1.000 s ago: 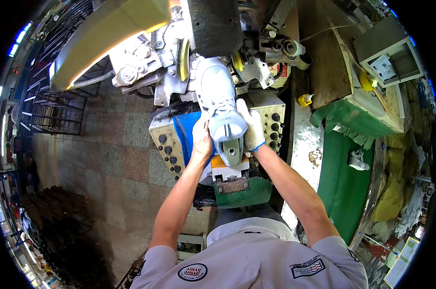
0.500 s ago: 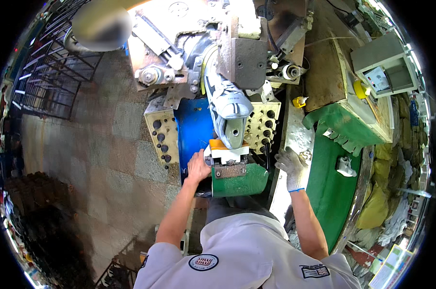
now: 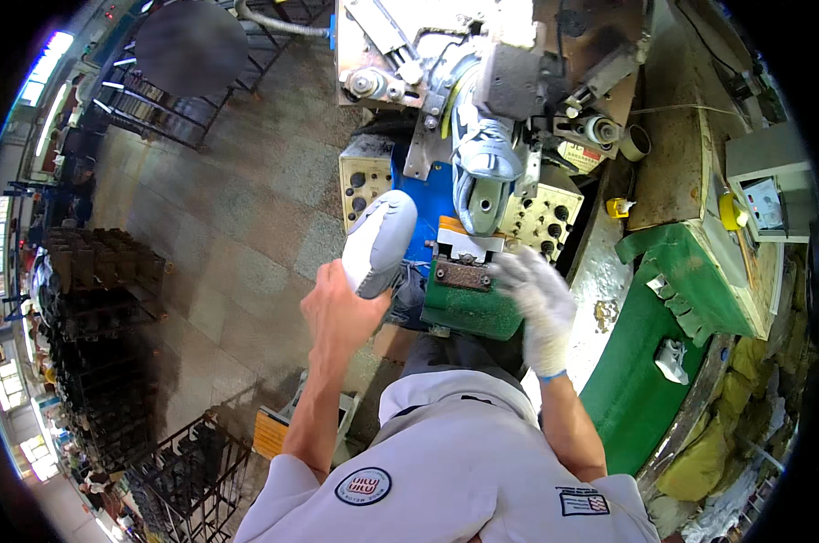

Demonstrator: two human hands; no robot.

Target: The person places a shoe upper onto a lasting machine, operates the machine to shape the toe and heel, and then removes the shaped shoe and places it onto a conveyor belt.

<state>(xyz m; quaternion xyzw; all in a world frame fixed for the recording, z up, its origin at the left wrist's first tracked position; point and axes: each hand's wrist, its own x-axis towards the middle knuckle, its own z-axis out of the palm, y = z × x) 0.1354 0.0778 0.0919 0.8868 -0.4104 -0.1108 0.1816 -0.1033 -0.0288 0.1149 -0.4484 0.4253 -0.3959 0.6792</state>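
Observation:
My bare left hand (image 3: 339, 308) grips a grey and white sneaker (image 3: 379, 237), toe pointing away from me, to the left of the machine's front. Its laces dangle beside a blue panel (image 3: 420, 213). Another sneaker (image 3: 487, 158), light grey-blue with laces, is clamped in the shoe machine (image 3: 513, 81), toe toward me. Below that toe are a white and orange pad (image 3: 471, 242) and a green metal guard (image 3: 468, 306). My right hand (image 3: 538, 312), in a pale knit glove, is slightly blurred beside the guard's right side, fingers stretched out and holding nothing.
Cream control boxes with black knobs (image 3: 545, 217) flank the clamped sneaker. A green-lined chute (image 3: 622, 371) on the right holds a small white and grey shoe (image 3: 671, 361). A wooden bench (image 3: 681, 163) stands beyond it. Dark racks (image 3: 92, 317) line the left floor.
My left hand has come up from the machine's left side and now holds a sneaker. My right hand has moved left toward the green guard. The whole view has shifted.

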